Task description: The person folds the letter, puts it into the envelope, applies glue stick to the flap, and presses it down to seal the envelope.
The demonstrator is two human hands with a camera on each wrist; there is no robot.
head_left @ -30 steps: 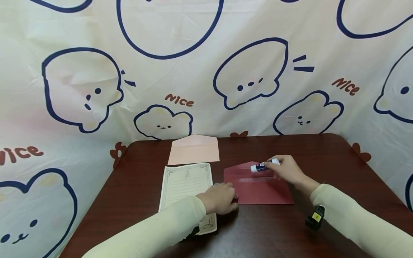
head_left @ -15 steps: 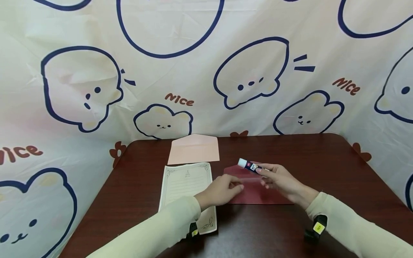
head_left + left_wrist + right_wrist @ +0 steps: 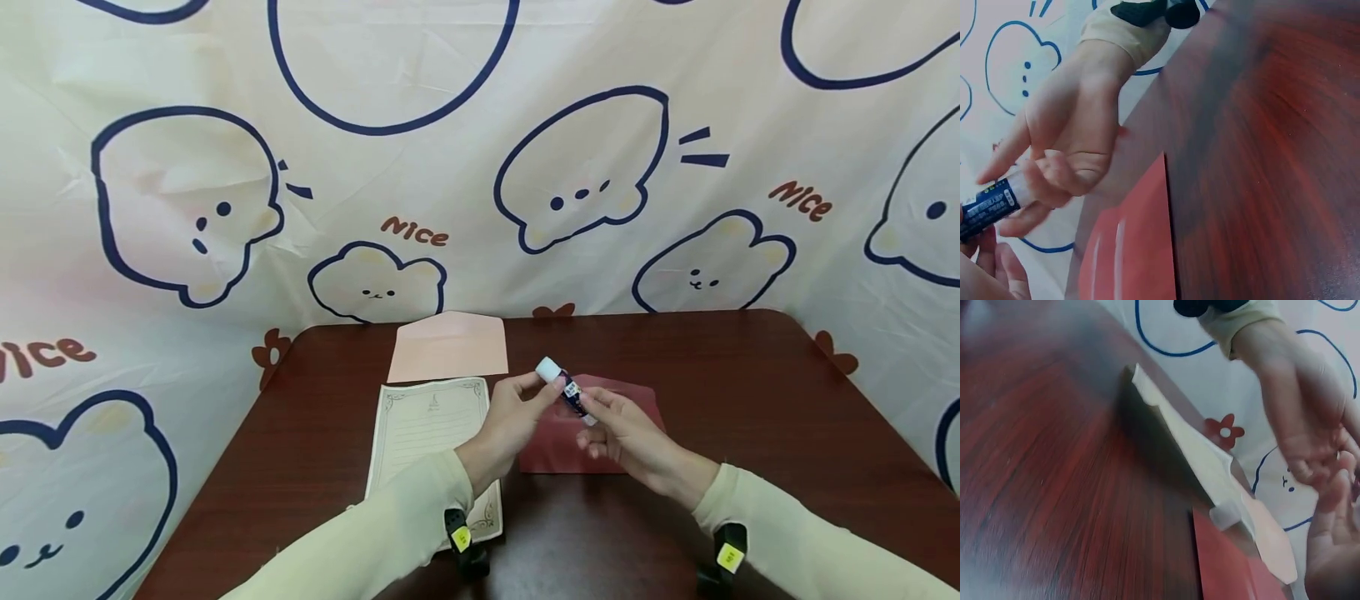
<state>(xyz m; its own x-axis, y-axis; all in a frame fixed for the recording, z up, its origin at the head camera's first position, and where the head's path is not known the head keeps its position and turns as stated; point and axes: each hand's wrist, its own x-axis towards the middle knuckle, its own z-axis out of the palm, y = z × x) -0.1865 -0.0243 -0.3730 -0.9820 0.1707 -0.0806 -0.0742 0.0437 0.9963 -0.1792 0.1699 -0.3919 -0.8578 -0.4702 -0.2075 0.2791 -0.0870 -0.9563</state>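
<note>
Above the red envelope (image 3: 547, 454), both hands are on a tilted glue stick (image 3: 573, 392). My left hand (image 3: 506, 425) pinches its white end between thumb and fingers. My right hand (image 3: 637, 437) holds the lower end of the dark blue barrel by thumb and fingertips. In the left wrist view the right hand's fingers curl at the clear end of the glue stick (image 3: 991, 208). Pale shiny streaks cross the envelope (image 3: 1141, 250) there. A small translucent cap (image 3: 1226, 515) shows beside the letter paper in the right wrist view; in the head view it is hidden.
Left of the envelope, partly under the left forearm, lies bordered letter paper (image 3: 431, 425) with ruled lines. Behind it lies a pale pink envelope (image 3: 448, 350), flap outward. The dark wooden table (image 3: 727, 375) meets a patterned cloth backdrop (image 3: 465, 167).
My left hand has left the table by the red envelope and risen to the glue stick's white end. My right hand has moved left and turned the stick so its white end points up-left.
</note>
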